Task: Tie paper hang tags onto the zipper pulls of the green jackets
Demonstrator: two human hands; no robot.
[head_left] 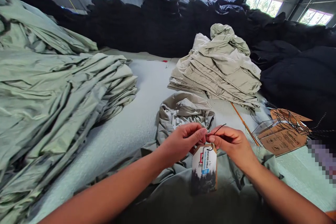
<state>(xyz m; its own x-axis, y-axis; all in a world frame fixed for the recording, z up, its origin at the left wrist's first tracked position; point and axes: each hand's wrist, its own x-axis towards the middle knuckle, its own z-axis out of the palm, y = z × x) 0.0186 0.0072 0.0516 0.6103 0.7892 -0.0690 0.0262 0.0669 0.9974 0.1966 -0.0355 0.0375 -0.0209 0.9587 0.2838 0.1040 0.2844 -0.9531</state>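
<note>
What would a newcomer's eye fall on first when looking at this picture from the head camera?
First come the hands at the bottom centre: the left hand pinches the top of a cardboard hang tag, and the right hand pinches a thin dark cord at the tag. Next, the eye meets the large stack of folded pale green garments on the left and the folded khaki pile ahead, before black garment heaps along the back.

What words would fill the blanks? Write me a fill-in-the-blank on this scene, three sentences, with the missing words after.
The left hand and right hand meet at the black cord of a cardboard hang tag, which dangles ____ them.
The tag's printed words read WEATHER ____.
More cardboard tags tangled with black cords lie to the ____ of the hands.

Missing words: below, SHIELD, right.
</note>
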